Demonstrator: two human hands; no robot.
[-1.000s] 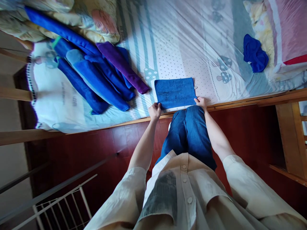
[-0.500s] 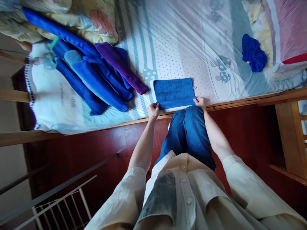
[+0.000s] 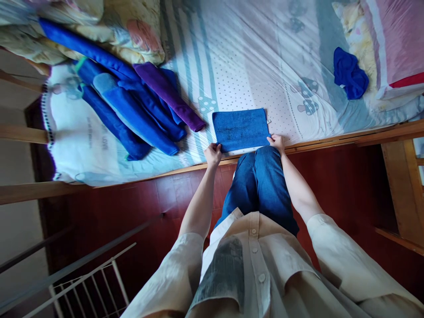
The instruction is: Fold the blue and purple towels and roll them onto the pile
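A blue towel (image 3: 241,128) lies flat as a rectangle on the bed, close to its front edge. My left hand (image 3: 213,154) pinches the towel's near left corner. At the near right corner, my right hand (image 3: 276,142) is closed on the cloth in the same way. A small white tag sticks out from the towel's right side. To the left rest several rolled blue towels (image 3: 132,112) and one purple rolled towel (image 3: 168,97). Far to the right is a crumpled dark blue cloth (image 3: 351,73).
Patterned sheet (image 3: 251,53) covers the bed. A wooden rail (image 3: 331,140) runs along its front edge, before my knees. Bunched yellow bedding (image 3: 135,35) is at upper left, a pink pillow (image 3: 397,39) at upper right. A white metal rack (image 3: 92,287) stands on the lower left floor.
The view has shifted very slightly, so the bed's left side appears a little further right. Both hands stay on the same towel corners, and the towel lies as before.
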